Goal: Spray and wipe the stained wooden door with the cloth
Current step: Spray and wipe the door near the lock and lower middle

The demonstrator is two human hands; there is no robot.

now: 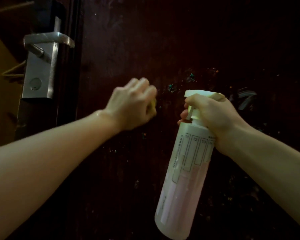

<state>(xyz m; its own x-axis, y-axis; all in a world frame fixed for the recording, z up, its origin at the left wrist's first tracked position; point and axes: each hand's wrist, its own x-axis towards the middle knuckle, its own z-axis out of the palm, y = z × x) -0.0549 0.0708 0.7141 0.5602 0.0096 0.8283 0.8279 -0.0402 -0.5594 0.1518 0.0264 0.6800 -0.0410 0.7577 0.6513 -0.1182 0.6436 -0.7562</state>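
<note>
Head view: yellow cloth (32, 102) is bunched in the clenched left hand (133, 104) against the wooden door (145, 40); spray bottle (185, 170) is gripped by the right hand (213, 115), nozzle doorward, likely for alternating spraying and wiping.

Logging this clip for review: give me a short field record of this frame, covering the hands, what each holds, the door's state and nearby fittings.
left hand: blurred, curled round a yellow cloth at the door
right hand: grips the spray bottle at its neck
bottle contents: pinkish liquid, roughly half full
door: dark wood, green and orange specks near and right of the hands
fittings: metal lock plate with lever handle, at left
</note>
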